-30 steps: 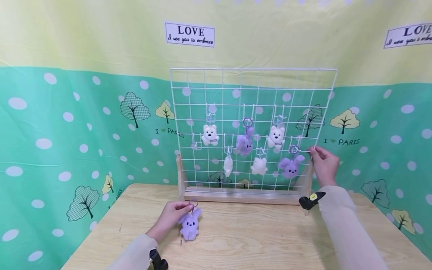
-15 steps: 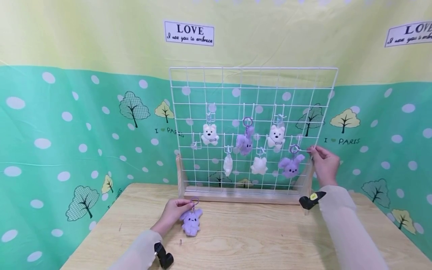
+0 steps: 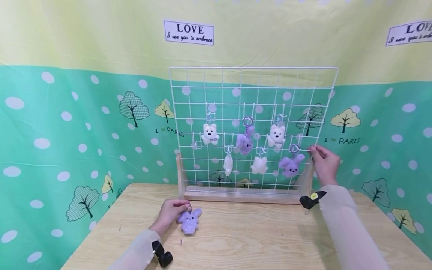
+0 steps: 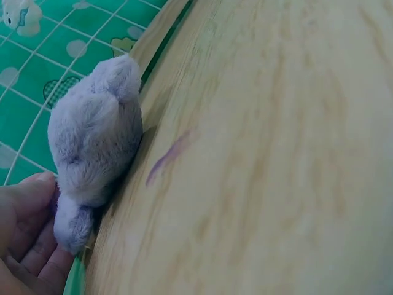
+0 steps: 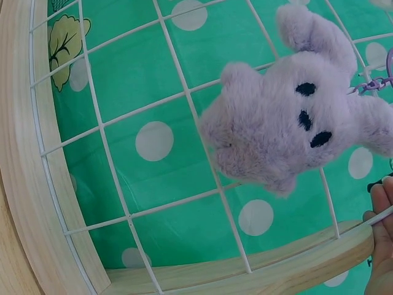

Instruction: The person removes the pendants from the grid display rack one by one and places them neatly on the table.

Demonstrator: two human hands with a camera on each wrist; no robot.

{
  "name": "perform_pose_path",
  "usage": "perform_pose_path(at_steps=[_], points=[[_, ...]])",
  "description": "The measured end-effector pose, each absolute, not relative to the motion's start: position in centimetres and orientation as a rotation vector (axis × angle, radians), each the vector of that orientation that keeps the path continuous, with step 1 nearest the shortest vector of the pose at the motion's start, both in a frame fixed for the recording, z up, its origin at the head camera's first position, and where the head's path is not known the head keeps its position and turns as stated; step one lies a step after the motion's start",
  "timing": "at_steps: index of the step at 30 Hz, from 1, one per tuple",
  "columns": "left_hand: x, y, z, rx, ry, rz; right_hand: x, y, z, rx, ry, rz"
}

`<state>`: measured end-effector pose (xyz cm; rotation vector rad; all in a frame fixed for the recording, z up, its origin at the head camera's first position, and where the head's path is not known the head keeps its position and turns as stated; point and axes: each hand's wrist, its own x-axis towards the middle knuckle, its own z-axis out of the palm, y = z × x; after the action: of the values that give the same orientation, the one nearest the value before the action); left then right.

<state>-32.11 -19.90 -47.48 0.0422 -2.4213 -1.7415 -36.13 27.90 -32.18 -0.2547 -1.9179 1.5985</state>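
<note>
My left hand point(image 3: 168, 215) pinches a purple plush bunny keychain point(image 3: 189, 222) near its ring, low over the table in front of the stand. In the left wrist view the plush point(image 4: 92, 141) shows its furry back, close to the wood, and fingers hide the ring. At the right edge of the white wire grid point(image 3: 253, 68), my right hand point(image 3: 325, 163) grips the frame between thumb and fingers. Just left of that hand hangs another purple bunny keychain point(image 3: 291, 167), its face visible in the right wrist view point(image 5: 276, 123).
White bear keychains point(image 3: 210, 135) and a purple bunny keychain point(image 3: 245, 142) hang on hooks across the grid. One hook point(image 3: 196, 145) at the left is bare. The grid stands in a wooden base point(image 3: 236, 197) on the wooden table point(image 3: 256, 240), before a green dotted cloth point(image 3: 50, 120).
My left hand and the held bunny moved slightly right, then back left. The keychain's ring, upright above the fingers before, is now mostly hidden at them. My right hand stays on the frame.
</note>
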Motion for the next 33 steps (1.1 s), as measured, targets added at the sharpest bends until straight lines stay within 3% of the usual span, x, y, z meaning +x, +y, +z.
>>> perform_pose_path(at_steps=[18, 33], points=[[-32.0, -19.5, -44.9, 0.027, -2.462, -1.667, -36.1, 28.2, -32.5, -0.278, -1.91, 1.619], [-32.1, -18.0, -32.7, -0.242, -2.361, -1.679, -37.2, 29.1, -33.4, -0.165, -1.885, 1.629]])
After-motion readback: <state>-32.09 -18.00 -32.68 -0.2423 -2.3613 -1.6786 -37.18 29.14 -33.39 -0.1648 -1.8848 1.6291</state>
